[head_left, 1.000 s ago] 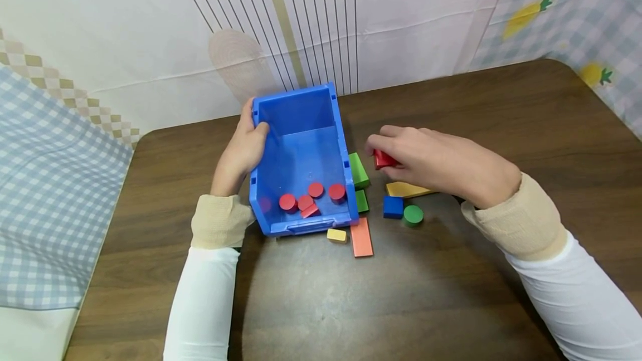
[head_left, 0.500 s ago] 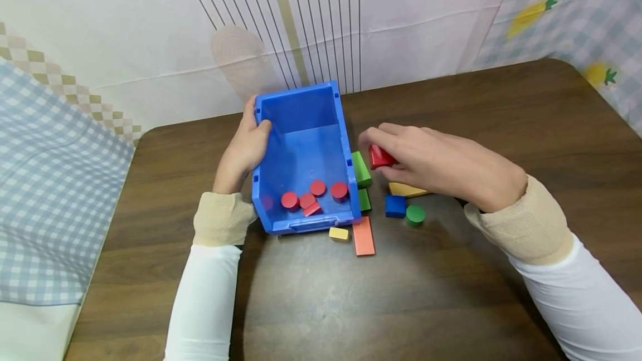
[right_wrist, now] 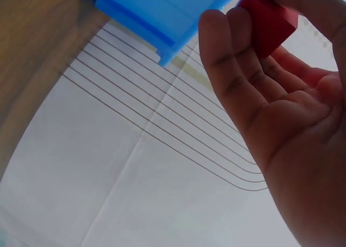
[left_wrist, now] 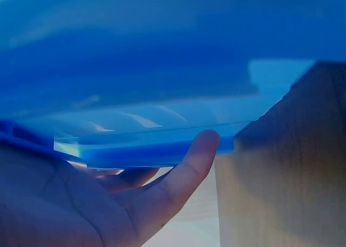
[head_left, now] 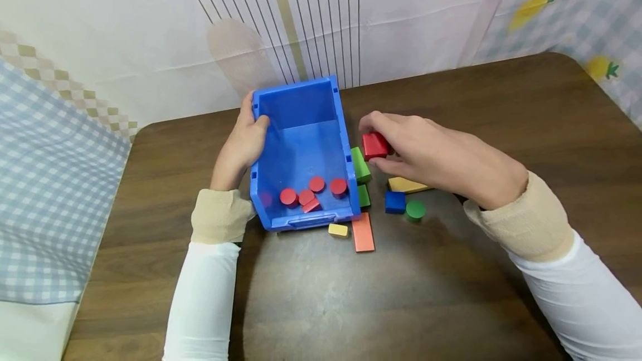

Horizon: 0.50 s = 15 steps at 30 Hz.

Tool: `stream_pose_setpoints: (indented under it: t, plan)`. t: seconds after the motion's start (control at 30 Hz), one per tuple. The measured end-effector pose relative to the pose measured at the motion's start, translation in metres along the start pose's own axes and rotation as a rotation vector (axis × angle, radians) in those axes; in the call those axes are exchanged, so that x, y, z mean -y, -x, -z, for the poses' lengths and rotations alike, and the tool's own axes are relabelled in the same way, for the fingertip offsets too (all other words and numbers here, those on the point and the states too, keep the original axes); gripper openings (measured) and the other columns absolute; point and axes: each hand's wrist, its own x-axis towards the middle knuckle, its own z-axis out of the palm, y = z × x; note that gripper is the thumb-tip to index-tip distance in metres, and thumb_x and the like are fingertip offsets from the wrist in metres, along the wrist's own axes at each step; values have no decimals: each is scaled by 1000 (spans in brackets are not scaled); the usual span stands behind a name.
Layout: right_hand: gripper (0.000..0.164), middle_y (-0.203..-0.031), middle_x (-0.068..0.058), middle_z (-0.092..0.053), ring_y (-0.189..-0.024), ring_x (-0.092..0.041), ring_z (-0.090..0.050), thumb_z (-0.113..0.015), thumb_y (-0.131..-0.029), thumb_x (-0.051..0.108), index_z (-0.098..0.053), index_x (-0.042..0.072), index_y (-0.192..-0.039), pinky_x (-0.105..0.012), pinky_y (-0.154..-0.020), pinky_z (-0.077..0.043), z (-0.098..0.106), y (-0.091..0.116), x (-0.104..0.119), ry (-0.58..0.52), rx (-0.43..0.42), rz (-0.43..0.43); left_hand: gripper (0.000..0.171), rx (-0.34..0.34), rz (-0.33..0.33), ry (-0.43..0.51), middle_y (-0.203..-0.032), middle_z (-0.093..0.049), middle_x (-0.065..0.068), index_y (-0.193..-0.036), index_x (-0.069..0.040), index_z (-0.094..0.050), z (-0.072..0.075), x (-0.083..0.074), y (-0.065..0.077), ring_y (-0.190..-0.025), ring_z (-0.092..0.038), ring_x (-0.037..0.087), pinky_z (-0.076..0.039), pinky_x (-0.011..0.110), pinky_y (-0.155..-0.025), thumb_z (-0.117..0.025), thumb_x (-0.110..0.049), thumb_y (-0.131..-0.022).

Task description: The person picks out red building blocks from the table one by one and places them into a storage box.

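Note:
My left hand (head_left: 245,141) grips the left wall of a blue plastic bin (head_left: 311,144), its thumb over the rim. In the left wrist view the thumb (left_wrist: 194,163) lies against the blue plastic. Several red round blocks (head_left: 288,198) and a small red block (head_left: 311,205) lie at the near end inside the bin. Just right of the bin, my right hand (head_left: 426,152) pinches a red block (head_left: 375,146) between thumb and fingers. The right wrist view shows flat faces and straight edges on this red block (right_wrist: 267,22).
Beside the bin's right wall lie light green blocks (head_left: 359,166). Nearby on the brown table (head_left: 321,305) are an orange flat block (head_left: 363,233), a small yellow block (head_left: 338,230), a blue block (head_left: 395,202), a green round block (head_left: 415,210) and a long yellow block (head_left: 407,185).
My right hand has shifted slightly left toward the bin with the red block, which now shows more between the fingers. The left hand keeps its hold on the bin.

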Motion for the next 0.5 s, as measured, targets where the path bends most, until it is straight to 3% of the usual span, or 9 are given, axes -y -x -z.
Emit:
stream_pose_setpoints:
  t: [0.5]
  plan:
    - [35, -95, -4, -61, -82, -17, -58, -77, -95, 6, -58, 7, -124, -33, -69, -53, 0, -9, 7, -13, -82, 58, 67, -11, 3, -7, -174, -19, 16, -169, -12, -4, 4, 1, 0, -159, -22, 36, -21, 62, -126, -33, -14, -108]
